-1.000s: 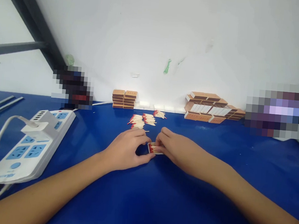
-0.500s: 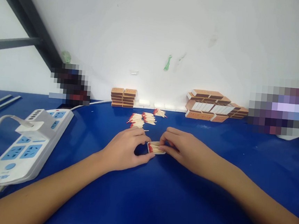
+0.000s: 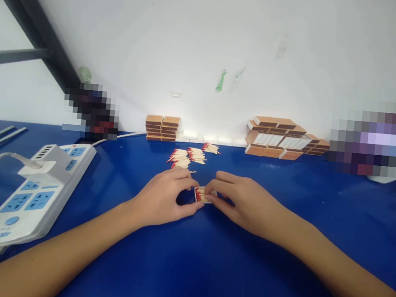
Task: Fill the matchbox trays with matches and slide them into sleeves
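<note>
L hand [image 3: 166, 199] holds tray [image 3: 207, 202] at mid tabletop [image 3: 195, 264], thumb + fingers at its L corners; R hand [image 3: 239, 193] has fingertips on inside matches [image 3: 200, 194], can't tell if gripping any. Loose matches [image 3: 196, 155] lie twd far edge. Prob best: light L hold, gentle R press.

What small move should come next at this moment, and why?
Perhaps a gentle press with the right hand to settle the matches in the small tray: it reaches over them from the right, and the left hand seems to brace the tray's left end.
</note>
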Demonstrator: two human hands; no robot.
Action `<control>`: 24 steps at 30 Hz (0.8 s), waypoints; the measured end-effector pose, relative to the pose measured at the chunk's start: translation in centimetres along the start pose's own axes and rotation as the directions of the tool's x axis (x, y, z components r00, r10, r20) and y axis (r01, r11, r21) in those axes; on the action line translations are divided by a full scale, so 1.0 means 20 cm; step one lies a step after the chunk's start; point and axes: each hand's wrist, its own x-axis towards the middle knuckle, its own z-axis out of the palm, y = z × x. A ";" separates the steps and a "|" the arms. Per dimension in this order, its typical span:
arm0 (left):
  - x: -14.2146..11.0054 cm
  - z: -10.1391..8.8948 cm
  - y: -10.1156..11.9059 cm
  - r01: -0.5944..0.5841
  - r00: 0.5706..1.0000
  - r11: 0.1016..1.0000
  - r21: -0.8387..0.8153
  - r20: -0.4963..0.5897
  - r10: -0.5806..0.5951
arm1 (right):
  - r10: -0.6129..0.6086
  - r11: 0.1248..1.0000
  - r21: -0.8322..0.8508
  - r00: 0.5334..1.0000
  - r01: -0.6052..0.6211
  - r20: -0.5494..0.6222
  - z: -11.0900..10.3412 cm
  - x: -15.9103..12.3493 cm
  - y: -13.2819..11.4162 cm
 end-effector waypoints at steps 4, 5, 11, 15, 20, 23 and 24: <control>0.00 0.00 0.00 0.003 1.000 1.000 -0.003 0.001 -0.003 | -0.006 1.000 0.022 0.998 0.007 -0.062 -0.02 0.01 0.01; -0.01 0.00 0.00 0.000 1.000 1.000 -0.003 -0.002 0.000 | 0.013 1.000 0.025 0.994 -0.011 -0.108 -0.03 0.01 0.03; -0.01 -0.01 0.00 -0.025 1.000 1.000 -0.014 -0.005 0.025 | 0.281 0.957 0.007 0.925 -0.289 -0.254 -0.06 0.15 0.26; -0.01 -0.01 0.00 -0.023 1.000 1.000 -0.013 -0.005 0.023 | 0.299 0.948 -0.040 0.925 -0.316 -0.236 -0.05 0.30 0.39; -0.01 -0.01 0.00 -0.022 1.000 1.000 -0.012 0.009 0.022 | 0.347 0.908 -0.181 0.921 -0.377 -0.175 -0.06 0.44 0.40; -0.01 -0.01 -0.01 -0.028 0.999 1.000 -0.006 0.016 0.028 | 0.404 0.877 -0.230 0.906 -0.423 -0.125 -0.06 0.47 0.38; -0.01 -0.01 -0.01 -0.028 0.999 1.000 -0.004 0.016 0.028 | 0.418 0.871 -0.231 0.901 -0.433 -0.113 -0.06 0.47 0.38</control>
